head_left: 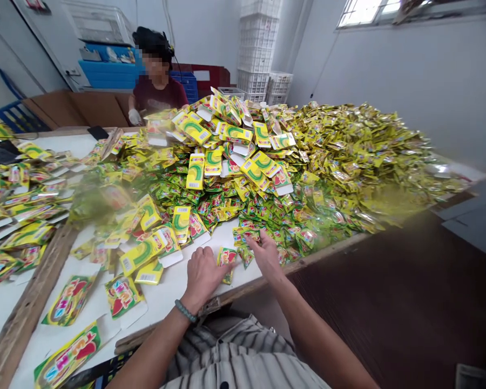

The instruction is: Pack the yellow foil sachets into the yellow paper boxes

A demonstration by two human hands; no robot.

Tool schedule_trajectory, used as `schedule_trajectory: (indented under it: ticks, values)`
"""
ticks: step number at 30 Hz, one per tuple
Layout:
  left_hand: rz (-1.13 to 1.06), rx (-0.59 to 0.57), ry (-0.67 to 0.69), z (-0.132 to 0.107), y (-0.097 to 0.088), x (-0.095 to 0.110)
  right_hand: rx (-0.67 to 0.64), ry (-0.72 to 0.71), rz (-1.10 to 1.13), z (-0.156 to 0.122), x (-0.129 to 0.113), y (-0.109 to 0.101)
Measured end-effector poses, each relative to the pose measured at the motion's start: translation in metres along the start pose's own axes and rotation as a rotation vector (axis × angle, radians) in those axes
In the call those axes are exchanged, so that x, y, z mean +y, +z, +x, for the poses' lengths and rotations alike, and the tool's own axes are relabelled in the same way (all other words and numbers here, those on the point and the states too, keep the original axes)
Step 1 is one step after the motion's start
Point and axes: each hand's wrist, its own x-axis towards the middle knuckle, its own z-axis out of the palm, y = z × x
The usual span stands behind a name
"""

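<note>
My left hand (203, 273) rests near the table's front edge with its fingers curled around a small yellow-green sachet (227, 259). To its right, my right hand (264, 254) has its fingers spread and reaches into the loose sachets (249, 236) at the foot of the big pile. A huge heap of yellow-green sachets (348, 156) covers the right half of the table. Flat printed carton blanks (194, 170) are piled over the middle.
The white table (178, 289) has a wooden rim at its front. More carton blanks (123, 296) lie at front left, and stacks (20, 216) sit beyond a wooden divider (32, 302). A person (157, 81) sits at the far side. White crates (259, 48) stand behind.
</note>
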Motion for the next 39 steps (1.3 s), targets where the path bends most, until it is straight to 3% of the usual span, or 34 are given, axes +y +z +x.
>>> schedule_trajectory:
  ticks: [2, 5, 11, 17, 20, 23, 28, 33, 39]
  values:
    - [-0.001, -0.051, 0.049, -0.001, 0.001, 0.004, -0.019, -0.013, -0.033, 0.005, 0.0, 0.002]
    - [-0.164, -0.126, 0.013, -0.001, 0.003, 0.001, -0.039, -0.001, -0.031, 0.008, 0.002, 0.004]
    - [-0.937, -0.228, -0.037, 0.0, 0.003, -0.024, -0.077, 0.085, 0.064, 0.009, 0.008, 0.002]
    - [-1.238, -0.321, -0.111, -0.007, -0.004, -0.034, -0.353, 0.144, 0.009, 0.009, -0.002, -0.003]
    - [-1.331, -0.382, -0.134, -0.009, -0.007, -0.031, -0.479, 0.056, -0.115, 0.013, -0.01, -0.004]
    - [-1.36, -0.387, -0.14, -0.009, -0.009, -0.029, -0.466, -0.062, -0.209, 0.013, -0.015, 0.001]
    - [-1.46, -0.358, -0.205, -0.01, -0.013, -0.029, -0.267, -0.067, -0.247, 0.002, -0.018, 0.008]
    - [-1.525, -0.343, -0.202, -0.014, -0.013, -0.026, -0.151, -0.137, -0.423, -0.009, -0.021, 0.014]
    - [-1.551, -0.321, -0.286, -0.015, -0.015, -0.023, -0.257, -0.158, -0.51, -0.023, -0.028, 0.02]
